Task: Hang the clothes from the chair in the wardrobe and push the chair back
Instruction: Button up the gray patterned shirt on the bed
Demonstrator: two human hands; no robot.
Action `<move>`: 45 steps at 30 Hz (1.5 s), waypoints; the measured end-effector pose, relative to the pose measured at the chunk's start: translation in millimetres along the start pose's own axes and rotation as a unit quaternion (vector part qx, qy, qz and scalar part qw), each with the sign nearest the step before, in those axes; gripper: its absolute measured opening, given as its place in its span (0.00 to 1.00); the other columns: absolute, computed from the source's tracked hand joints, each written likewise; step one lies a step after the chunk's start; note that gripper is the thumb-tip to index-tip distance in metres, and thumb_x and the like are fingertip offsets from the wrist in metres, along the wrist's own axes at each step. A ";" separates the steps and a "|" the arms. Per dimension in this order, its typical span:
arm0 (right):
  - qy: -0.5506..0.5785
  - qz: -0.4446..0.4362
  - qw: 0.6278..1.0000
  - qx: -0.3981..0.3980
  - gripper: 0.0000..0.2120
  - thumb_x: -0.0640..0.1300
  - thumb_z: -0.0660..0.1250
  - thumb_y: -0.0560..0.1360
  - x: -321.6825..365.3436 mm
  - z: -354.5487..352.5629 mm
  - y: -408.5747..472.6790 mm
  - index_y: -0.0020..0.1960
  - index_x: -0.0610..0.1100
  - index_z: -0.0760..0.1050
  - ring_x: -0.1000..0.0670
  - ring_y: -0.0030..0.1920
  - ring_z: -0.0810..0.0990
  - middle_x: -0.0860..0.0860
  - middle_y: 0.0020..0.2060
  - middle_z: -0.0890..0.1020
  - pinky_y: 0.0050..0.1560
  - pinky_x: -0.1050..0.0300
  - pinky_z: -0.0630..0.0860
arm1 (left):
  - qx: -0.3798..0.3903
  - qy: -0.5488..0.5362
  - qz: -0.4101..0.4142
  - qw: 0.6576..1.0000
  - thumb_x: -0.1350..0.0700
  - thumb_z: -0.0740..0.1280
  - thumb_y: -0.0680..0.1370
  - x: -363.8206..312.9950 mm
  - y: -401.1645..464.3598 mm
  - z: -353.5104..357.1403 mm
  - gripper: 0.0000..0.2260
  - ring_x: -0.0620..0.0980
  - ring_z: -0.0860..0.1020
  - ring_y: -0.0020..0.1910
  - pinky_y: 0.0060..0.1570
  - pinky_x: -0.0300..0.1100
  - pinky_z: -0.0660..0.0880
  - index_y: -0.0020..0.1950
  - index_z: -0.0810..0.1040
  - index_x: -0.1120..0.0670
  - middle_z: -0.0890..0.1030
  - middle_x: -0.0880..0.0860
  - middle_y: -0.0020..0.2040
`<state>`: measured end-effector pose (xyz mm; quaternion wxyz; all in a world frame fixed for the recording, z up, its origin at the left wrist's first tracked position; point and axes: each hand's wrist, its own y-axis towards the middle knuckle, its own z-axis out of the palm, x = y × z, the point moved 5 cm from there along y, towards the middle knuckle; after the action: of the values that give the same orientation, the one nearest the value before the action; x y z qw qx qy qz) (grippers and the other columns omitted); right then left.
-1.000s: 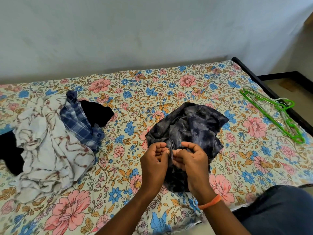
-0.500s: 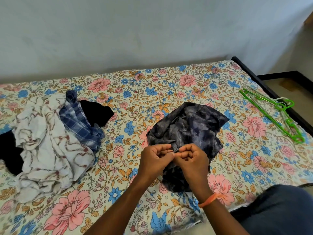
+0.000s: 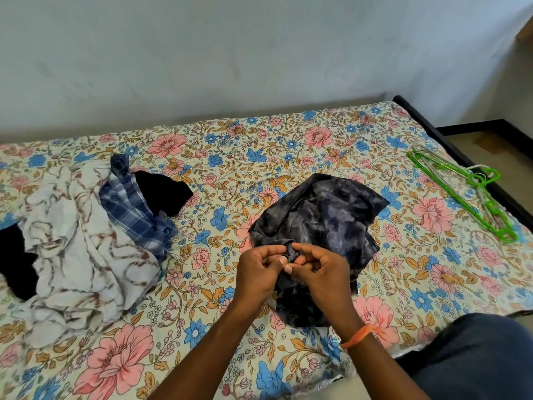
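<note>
Pinching fold of dark shirt (image 3: 323, 215), left hand (image 3: 259, 272) and right hand (image 3: 320, 272); crumpled shirt runs near-to-far on bed (image 3: 259, 145).

Clothes (image 3: 323, 215), hangers (image 3: 461, 194) on bed (image 3: 230, 157)

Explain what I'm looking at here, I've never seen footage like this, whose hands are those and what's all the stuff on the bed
There is no machine here. A person wears a camera on the head, looking forward and down, so the two arms rising from the bottom edge are their own. The single picture comes from that camera.

The surface is a bed with a floral sheet, set against a pale wall. The left hand and the right hand both pinch a bunched bit of a dark patterned garment lying mid-bed. The right wrist wears an orange band.

At left lies a pile: a white patterned cloth, a blue checked shirt and black clothing. At the right edge lie green hangers, untouched.
</note>
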<state>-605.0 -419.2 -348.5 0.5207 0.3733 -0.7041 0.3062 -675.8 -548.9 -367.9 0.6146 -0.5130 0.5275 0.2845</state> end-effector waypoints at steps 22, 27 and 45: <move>0.110 0.006 0.987 0.117 0.04 0.35 0.77 0.65 -6.6 -12.3 17.5 0.38 0.40 0.83 0.43 0.40 0.82 0.40 0.44 0.77 0.42 0.43 0.83 | 0.045 -0.101 -0.018 0.994 0.65 0.68 0.78 3.4 -5.9 6.9 0.13 0.44 0.82 0.44 0.41 0.36 0.78 0.61 0.75 0.56 0.82 0.54 0.48; 0.123 0.015 0.982 0.142 0.02 0.31 0.74 0.70 -5.4 -12.3 21.1 0.41 0.33 0.82 0.43 0.42 0.83 0.39 0.46 0.78 0.45 0.45 0.83 | 0.076 -0.084 0.007 0.993 0.65 0.67 0.78 -3.5 -3.4 4.4 0.12 0.45 0.81 0.46 0.46 0.37 0.77 0.60 0.75 0.55 0.82 0.52 0.45; 0.123 0.068 0.989 0.046 0.08 0.42 0.78 0.70 1.2 -1.7 9.4 0.45 0.40 0.84 0.40 0.43 0.86 0.42 0.41 0.86 0.48 0.48 0.83 | -0.009 -0.012 0.071 0.997 0.61 0.65 0.80 -10.5 -5.9 8.9 0.13 0.44 0.82 0.48 0.48 0.41 0.80 0.63 0.71 0.50 0.81 0.51 0.50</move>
<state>-612.3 -413.1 -347.3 0.5637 0.3079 -0.6437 0.4161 -670.3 -540.4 -356.8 0.5945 -0.4767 0.5521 0.3384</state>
